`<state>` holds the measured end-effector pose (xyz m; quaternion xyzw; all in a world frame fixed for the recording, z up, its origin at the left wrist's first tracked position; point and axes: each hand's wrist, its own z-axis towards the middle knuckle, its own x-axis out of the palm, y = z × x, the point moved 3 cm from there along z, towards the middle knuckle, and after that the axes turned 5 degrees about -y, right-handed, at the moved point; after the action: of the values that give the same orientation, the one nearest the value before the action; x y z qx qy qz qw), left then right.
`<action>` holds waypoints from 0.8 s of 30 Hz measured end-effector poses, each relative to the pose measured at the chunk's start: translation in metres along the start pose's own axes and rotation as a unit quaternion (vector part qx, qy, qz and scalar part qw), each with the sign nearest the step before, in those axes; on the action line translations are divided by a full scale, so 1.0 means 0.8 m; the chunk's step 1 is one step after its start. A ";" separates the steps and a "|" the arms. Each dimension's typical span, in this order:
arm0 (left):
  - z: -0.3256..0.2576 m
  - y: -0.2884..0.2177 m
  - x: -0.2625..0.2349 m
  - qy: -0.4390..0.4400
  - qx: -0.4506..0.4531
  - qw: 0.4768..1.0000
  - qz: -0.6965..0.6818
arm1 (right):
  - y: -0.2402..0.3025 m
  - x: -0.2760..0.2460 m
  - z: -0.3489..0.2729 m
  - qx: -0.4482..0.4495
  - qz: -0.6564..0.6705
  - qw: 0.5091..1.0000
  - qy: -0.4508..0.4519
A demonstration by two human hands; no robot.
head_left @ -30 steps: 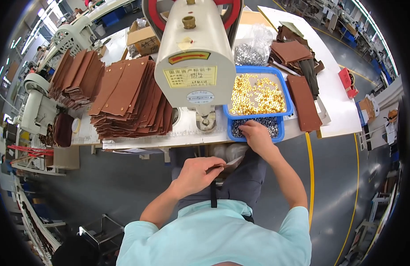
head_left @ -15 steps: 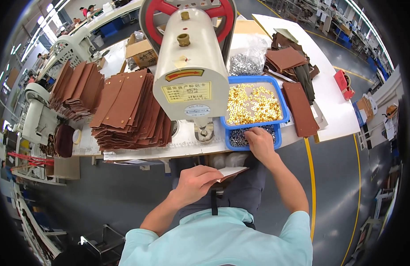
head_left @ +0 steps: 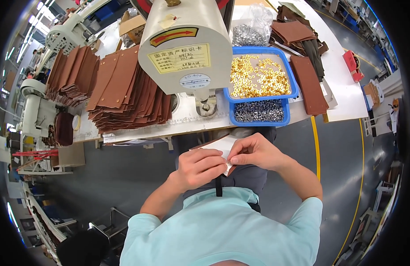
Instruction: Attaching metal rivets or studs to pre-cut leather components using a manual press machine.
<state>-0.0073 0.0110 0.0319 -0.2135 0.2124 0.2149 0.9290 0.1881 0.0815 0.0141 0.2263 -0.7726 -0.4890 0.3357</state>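
Leather piece (head_left: 216,145): a flat part, pale on the upper face with a brown edge, held over the person's lap, near of the desk (head_left: 342,95) edge and just below the machine.

Desk: white surface across the far half of the view, carrying all stock and trays.

Press machine (head_left: 187,44): cream housing at desk centre, with a label card and a red arrow sticker on its face.

Brown leather stack (head_left: 125,91): fanned panels lying left of the machine, touching its base area. A second fan of brown panels (head_left: 72,73) lies further left.

Dark brown strips (head_left: 307,84): lying right of the trays, with more dark pieces at the far right of the desk.

Blue tray of gold rivets (head_left: 260,76): right of the machine. Blue tray of grey rivets (head_left: 259,111): directly near of the gold tray, at the desk edge.

Left hand (head_left: 199,166): grip closed on the near-left part of the leather piece, fingers curled over its upper face.

Right hand (head_left: 254,151): grip closed in a pinch on the near-right edge of the piece, fingertips meeting those of the left hand. Whether a rivet sits in the pinch cannot be told.
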 end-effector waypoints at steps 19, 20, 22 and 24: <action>-0.002 0.002 0.005 0.008 -0.015 0.999 0.028 | 0.004 0.028 -0.018 -0.242 -0.340 0.899 -0.136; -0.007 0.003 0.007 0.013 -0.045 0.999 0.014 | 0.004 0.029 -0.019 -0.277 -0.363 0.878 -0.143; -0.008 0.006 0.009 0.020 -0.083 0.996 -0.009 | 0.000 0.027 -0.018 -0.307 -0.392 0.855 -0.147; -0.012 0.007 0.010 0.019 -0.097 0.995 -0.019 | -0.002 0.026 -0.020 -0.341 -0.427 0.824 -0.153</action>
<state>-0.0065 0.0134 0.0189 -0.3103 0.2039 0.2125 0.9039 0.1858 0.0570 0.0235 0.3267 -0.4245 -0.8440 0.0263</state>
